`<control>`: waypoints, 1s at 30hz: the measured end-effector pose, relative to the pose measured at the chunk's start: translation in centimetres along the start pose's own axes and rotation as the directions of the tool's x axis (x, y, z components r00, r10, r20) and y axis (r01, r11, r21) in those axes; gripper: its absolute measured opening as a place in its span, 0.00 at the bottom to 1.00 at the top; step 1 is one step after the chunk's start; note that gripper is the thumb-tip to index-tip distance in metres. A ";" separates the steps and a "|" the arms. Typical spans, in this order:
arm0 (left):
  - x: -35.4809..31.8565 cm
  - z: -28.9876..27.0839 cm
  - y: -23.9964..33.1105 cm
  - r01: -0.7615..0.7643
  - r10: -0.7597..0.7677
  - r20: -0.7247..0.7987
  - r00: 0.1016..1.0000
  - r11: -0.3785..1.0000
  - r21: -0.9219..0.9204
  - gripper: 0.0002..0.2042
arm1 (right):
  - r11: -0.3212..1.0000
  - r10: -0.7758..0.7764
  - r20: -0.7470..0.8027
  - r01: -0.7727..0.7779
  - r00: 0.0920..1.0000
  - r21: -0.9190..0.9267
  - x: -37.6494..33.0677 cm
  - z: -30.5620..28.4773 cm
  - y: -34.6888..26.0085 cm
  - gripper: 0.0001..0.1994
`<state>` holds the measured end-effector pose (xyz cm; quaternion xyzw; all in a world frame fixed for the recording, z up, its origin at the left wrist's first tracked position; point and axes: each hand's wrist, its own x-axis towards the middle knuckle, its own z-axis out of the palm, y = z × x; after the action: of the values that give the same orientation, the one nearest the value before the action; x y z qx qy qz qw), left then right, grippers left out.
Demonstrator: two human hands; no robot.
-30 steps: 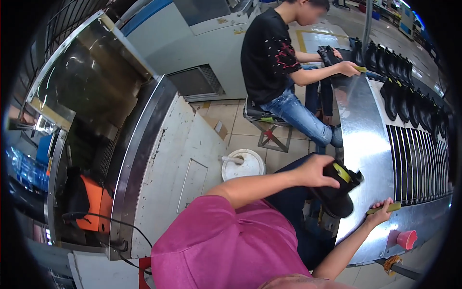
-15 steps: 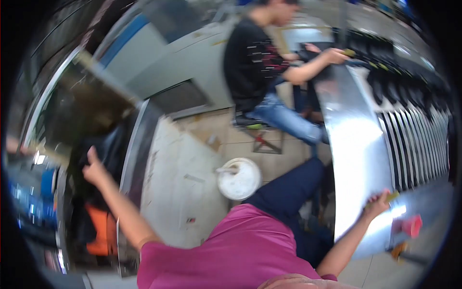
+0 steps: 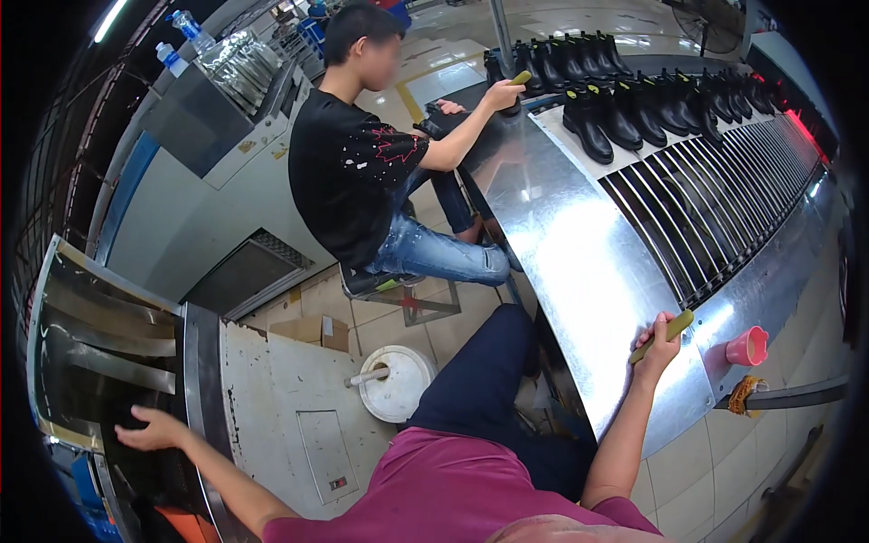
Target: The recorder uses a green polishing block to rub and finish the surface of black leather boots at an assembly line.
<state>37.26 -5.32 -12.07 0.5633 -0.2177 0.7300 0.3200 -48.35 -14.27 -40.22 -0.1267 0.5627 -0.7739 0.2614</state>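
Observation:
My left hand [image 3: 152, 429] reaches out at the far left, fingers apart and holding nothing. It is over the dark opening of a metal box [image 3: 109, 362], near hanging metal strips [image 3: 122, 366]. My right hand [image 3: 659, 348] is closed around an olive-green stick-like handle [image 3: 679, 324], above the shiny metal table [image 3: 579, 299]. Whatever is at the handle's other end does not show. To the right of that hand, a pink cup [image 3: 746, 347] stands by the table edge.
Across the table sits a co-worker [image 3: 353, 172] with a similar green-handled tool [image 3: 521, 79] in one hand. Black ankle boots [image 3: 634, 113] stand in rows beside a slatted metal conveyor [image 3: 697, 213]. A white lidded bucket [image 3: 398, 385] and a cardboard box [image 3: 312, 331] are on the floor.
The view has turned and steadied, so the co-worker and table appear further left. My left hand's fingers have spread from a more closed shape. My right hand keeps the green handle.

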 end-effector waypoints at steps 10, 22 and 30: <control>-7.5 -13.1 48.9 0.644 0.518 0.573 0.635 0.055 -0.763 0.26 | 0.997 0.069 -0.013 -0.068 0.998 0.040 1.3 0.1 0.5 0.10; -24.4 -23.2 95.4 0.978 0.944 0.327 0.039 0.030 -0.204 0.41 | 0.988 0.145 -0.117 -0.150 0.982 -0.034 2.1 -0.6 1.0 0.11; -37.3 -17.0 117.9 0.733 0.795 0.539 0.277 0.187 -0.654 0.48 | 0.956 0.174 0.000 -0.169 0.985 -0.238 2.1 -0.2 0.5 0.11</control>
<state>-52.38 -84.62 -47.52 0.4996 -0.7801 -0.1138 0.3590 -50.06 -15.35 -41.00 -0.1158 0.6573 -0.6741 0.3164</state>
